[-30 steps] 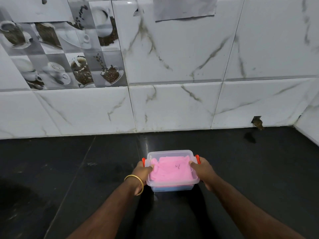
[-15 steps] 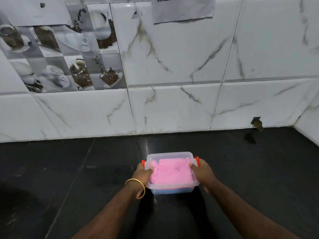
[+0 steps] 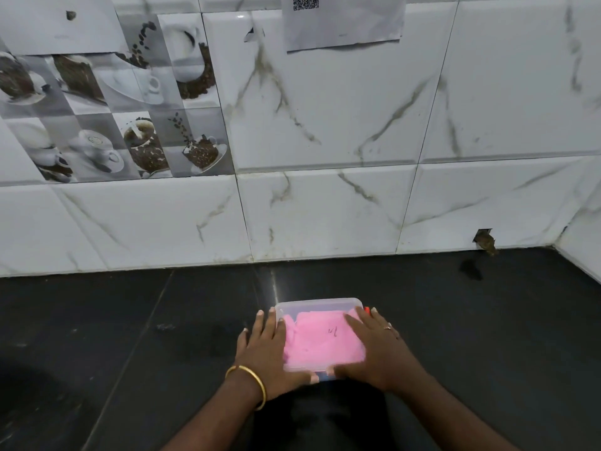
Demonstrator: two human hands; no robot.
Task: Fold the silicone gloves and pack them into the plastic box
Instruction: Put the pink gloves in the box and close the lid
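Pink folded silicone gloves (image 3: 322, 341) lie inside the clear rectangular plastic box (image 3: 318, 304), filling it, with a small dark mark on the top fold. A clear lid covers the box; whether it is clipped shut cannot be told. The box sits on the black glossy countertop (image 3: 130, 336), near its front edge and well apart from the wall. An orange-red latch (image 3: 367, 310) shows at the far right corner of the box.

Left hand (image 3: 270, 349) lies flat along the left side of the box, fingers straight and pointing away, thumb tip against the near edge. Right hand (image 3: 374, 346) lies flat over the right side of the lid, fingers extended, thumb at the near edge. Neither hand curls around anything. A gold bangle (image 3: 250, 382) circles the left wrist; a ring (image 3: 387, 327) is on a right finger.

Behind, white marble-veined wall tiles (image 3: 325, 206) rise from the counter. Coffee-cup patterned tiles (image 3: 107, 115) occupy the upper left. A paper sheet with a QR code (image 3: 341, 21) hangs at the top.
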